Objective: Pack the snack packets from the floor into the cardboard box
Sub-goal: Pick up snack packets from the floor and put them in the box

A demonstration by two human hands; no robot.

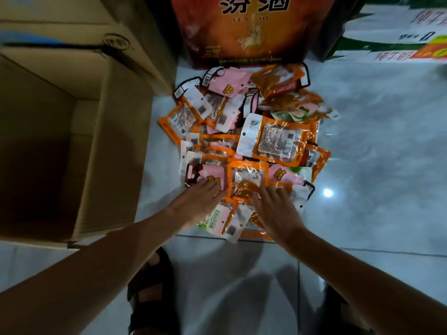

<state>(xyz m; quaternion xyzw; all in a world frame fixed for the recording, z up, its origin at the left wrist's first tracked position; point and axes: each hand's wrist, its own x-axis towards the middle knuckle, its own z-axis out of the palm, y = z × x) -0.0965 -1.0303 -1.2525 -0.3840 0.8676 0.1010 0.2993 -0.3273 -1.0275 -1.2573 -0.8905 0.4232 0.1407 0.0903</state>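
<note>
A heap of several orange, pink and clear snack packets (271, 139) lies on the pale tiled floor, in the middle of the view. An open cardboard box (116, 131) stands to its left, dark inside, with nothing visible in it. My left hand (198, 201) rests palm down on the near left of the heap, over a pink packet (212, 176). My right hand (275, 209) lies flat on the near right, fingertips on an orange packet (246, 175). Neither hand has closed around a packet.
A red-orange printed carton (249, 30) stands upright behind the heap. Printed white and green boxes (396, 37) lie at the far right. My sandalled foot (150, 286) is on the tiles below my left arm. Bare tile stretches to the right of the heap.
</note>
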